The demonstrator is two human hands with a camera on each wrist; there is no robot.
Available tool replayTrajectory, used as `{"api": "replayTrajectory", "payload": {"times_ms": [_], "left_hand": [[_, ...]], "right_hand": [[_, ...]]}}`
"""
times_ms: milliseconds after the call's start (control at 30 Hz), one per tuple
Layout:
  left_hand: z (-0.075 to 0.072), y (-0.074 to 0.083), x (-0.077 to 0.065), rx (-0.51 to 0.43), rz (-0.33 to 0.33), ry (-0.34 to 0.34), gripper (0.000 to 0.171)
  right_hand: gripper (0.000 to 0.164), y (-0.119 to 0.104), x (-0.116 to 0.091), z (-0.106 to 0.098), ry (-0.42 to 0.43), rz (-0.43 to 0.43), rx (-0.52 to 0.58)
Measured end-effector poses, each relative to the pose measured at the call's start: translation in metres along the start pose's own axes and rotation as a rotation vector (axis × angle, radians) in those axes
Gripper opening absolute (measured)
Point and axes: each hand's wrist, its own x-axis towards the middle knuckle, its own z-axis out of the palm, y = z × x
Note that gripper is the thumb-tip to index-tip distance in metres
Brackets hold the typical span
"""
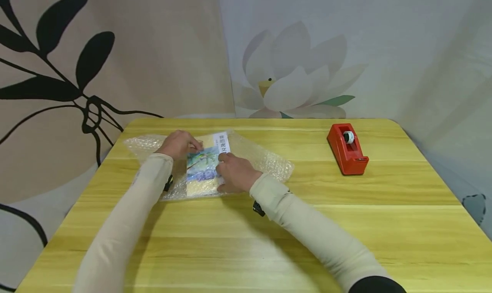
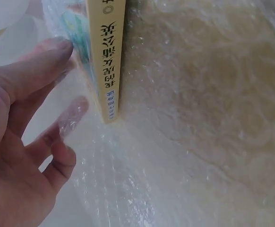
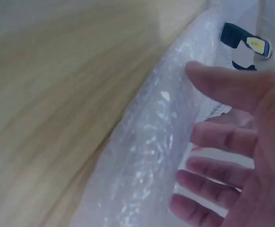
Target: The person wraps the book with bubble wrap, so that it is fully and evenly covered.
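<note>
A book [image 1: 203,165] with a blue and green picture on its cover lies on a clear sheet of bubble wrap [image 1: 265,158]. In the left wrist view its cream spine [image 2: 107,61] shows dark printed characters. My left hand [image 1: 177,144] is at the book's upper left, its thumb and forefinger pinching the bubble wrap beside the cover. Over the right side of the book lies my right hand [image 1: 237,173], fingers loosely extended. In the right wrist view the thumb and fingers stand apart beside a rounded fold of bubble wrap [image 3: 142,156].
A red tape dispenser [image 1: 347,152] with a small roll of tape stands at the right rear of the wooden table [image 1: 215,246]. Behind the table hangs a cloth [image 1: 173,49] printed with leaves and a flower.
</note>
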Motion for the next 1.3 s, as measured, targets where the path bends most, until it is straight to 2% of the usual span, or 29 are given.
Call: {"api": "replayTrajectory", "payload": {"times_ms": [200, 333, 433, 533, 600, 867, 1033, 1300], "left_hand": [[0.0, 0.0, -0.001, 0.077, 0.094, -0.034, 0.02], [-0.001, 0.002, -0.002, 0.083, 0.102, -0.046, 0.023], [-0.004, 0.005, -0.004, 0.071, 0.099, -0.05, 0.027], [-0.006, 0.006, -0.005, 0.081, 0.115, -0.049, 0.032], [-0.008, 0.007, -0.006, 0.088, 0.122, -0.058, 0.034], [-0.01, 0.006, -0.007, 0.081, 0.083, -0.085, 0.042], [-0.007, 0.005, -0.009, 0.063, 0.061, -0.097, 0.041], [-0.005, 0.002, -0.013, 0.043, 0.071, -0.114, 0.045]], "right_hand": [[0.064, 0.009, 0.007, -0.004, -0.113, -0.025, 0.077], [0.078, 0.014, 0.012, -0.006, -0.156, -0.036, 0.127], [0.074, 0.016, 0.015, -0.006, -0.16, -0.035, 0.142], [0.055, 0.016, 0.017, -0.007, -0.149, -0.037, 0.144], [0.05, 0.016, 0.018, -0.007, -0.144, -0.048, 0.146], [0.044, 0.017, 0.019, -0.01, -0.141, -0.069, 0.179], [0.046, 0.017, 0.02, -0.009, -0.123, -0.071, 0.214], [0.046, 0.015, 0.023, -0.008, -0.159, -0.081, 0.212]]}}
